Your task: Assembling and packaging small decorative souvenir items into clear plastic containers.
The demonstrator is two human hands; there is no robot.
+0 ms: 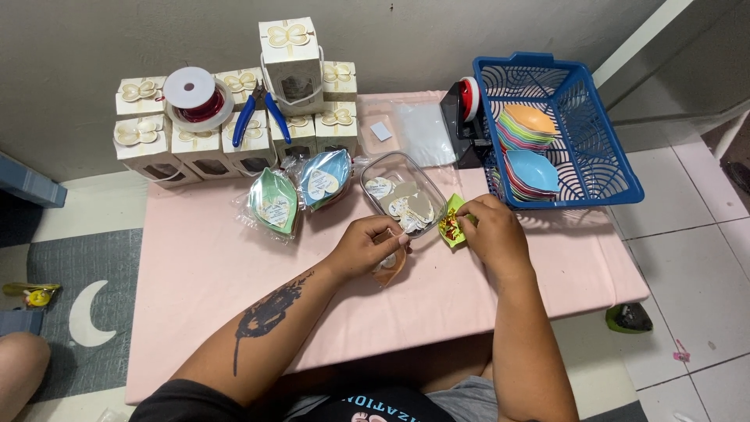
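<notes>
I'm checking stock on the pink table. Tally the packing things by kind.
Cream gift boxes with bows: 11 visible, others may be hidden
Wrapped leaf-shaped dishes: 2
Clear plastic tub of heart tags: 1
Ribbon spool: 1
Blue-handled pliers: 1
Blue basket of dishes: 1
Tape dispenser: 1
Total: 18

stacked gift boxes [195,144], ribbon spool [198,95], blue pliers [258,116], blue basket [594,156].
</notes>
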